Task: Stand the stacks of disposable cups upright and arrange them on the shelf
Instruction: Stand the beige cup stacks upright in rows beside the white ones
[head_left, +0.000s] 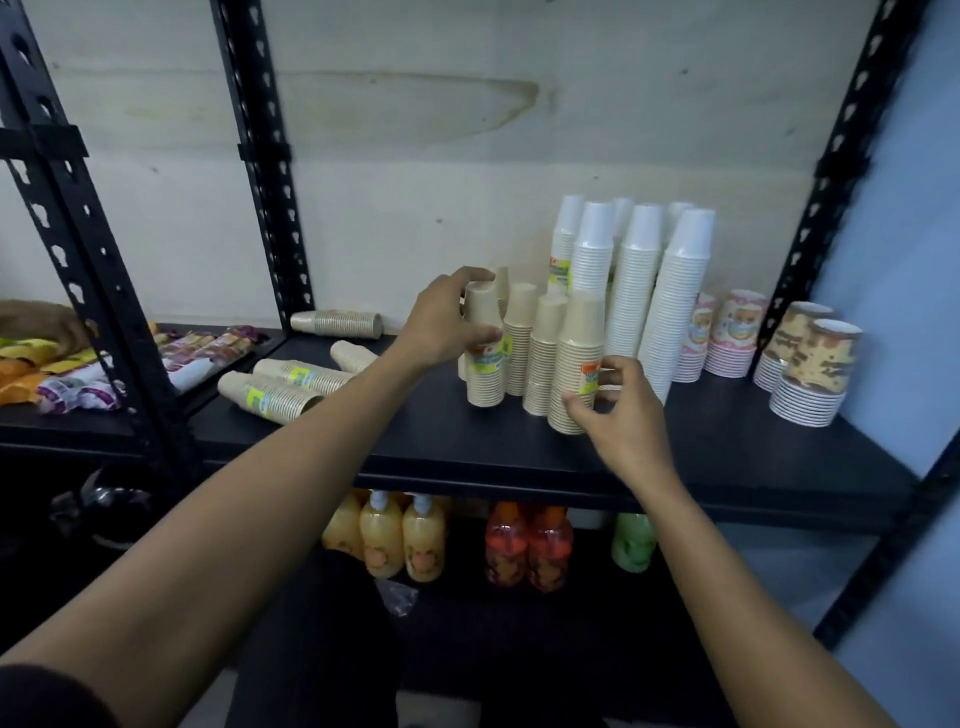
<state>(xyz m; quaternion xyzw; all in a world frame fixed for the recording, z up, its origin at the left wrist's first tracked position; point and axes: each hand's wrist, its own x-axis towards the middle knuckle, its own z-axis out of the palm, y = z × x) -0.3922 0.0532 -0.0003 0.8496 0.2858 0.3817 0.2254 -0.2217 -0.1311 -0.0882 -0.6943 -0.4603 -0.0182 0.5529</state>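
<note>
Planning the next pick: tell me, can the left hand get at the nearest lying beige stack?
Probably yes: the lying beige stack sits uncovered near the shelf's front edge, though the left hand must first release its upright stack.

Head camera looks forward and down, close over the black shelf (727, 457).
</note>
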